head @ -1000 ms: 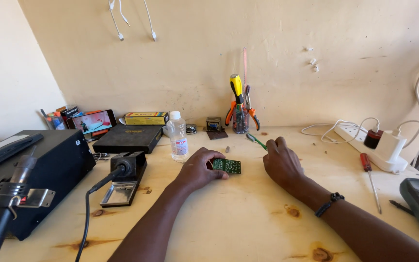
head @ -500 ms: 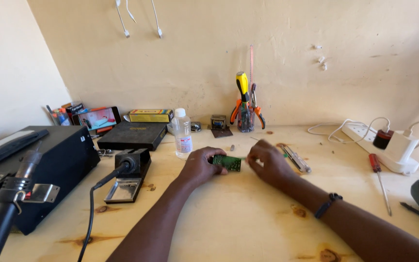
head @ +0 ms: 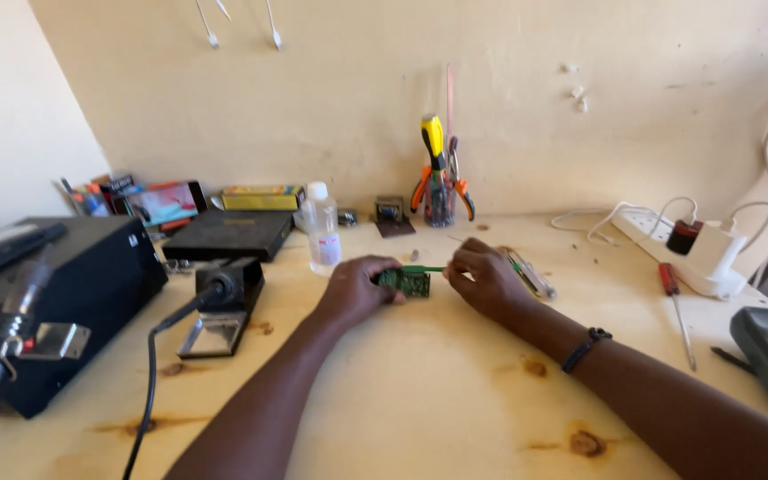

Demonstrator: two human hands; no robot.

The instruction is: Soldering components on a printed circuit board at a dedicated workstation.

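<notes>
The left hand (head: 357, 289) pinched the small green rectangular circuit board (head: 406, 282) on the pale wooden workbench (head: 420, 400), while the right hand (head: 484, 277) pinched a thin green-handled tool (head: 427, 268) over it.

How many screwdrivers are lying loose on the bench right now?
2, possibly more. A red-handled screwdriver lies by the white power strip at right. A second tool, seemingly a screwdriver, lies just beyond the right hand. Others may be hidden in the tool cup.
</notes>
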